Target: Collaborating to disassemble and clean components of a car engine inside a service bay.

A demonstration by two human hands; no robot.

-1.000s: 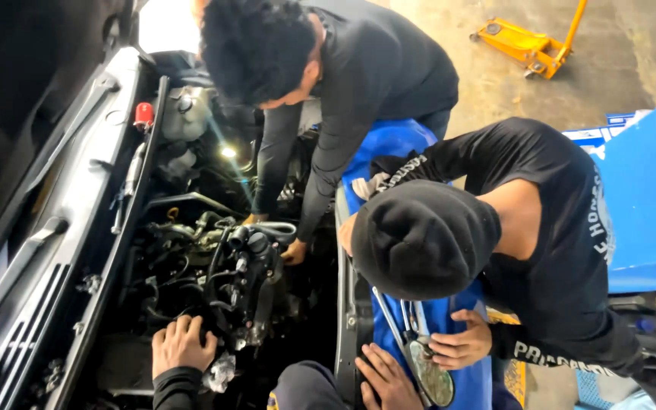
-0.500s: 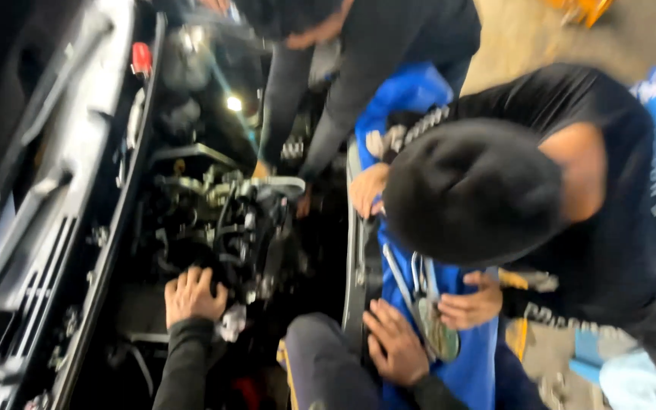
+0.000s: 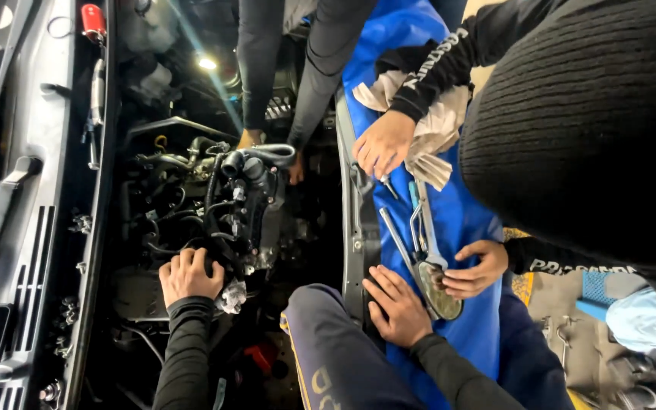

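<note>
A: Where are my 2 hands?

B: I see my left hand (image 3: 189, 275) down in the engine bay, on the hoses (image 3: 225, 209) near the engine (image 3: 244, 205). My right hand (image 3: 396, 305) lies flat on the fender cover (image 3: 449, 220), to the right of the bay.

A: What's beside it?

B: Just right of it, a co-worker's hand (image 3: 478, 267) touches a ratchet (image 3: 428, 250) lying on the cover. Farther off, another hand (image 3: 383, 143) rests on a rag (image 3: 427, 144). At the far side, 2 more arms (image 3: 263, 68) reach into the bay.

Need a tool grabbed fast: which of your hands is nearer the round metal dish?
Right. The right hand rests on the blue cover beside the round metal dish; the left hand is across the engine bay.
</note>
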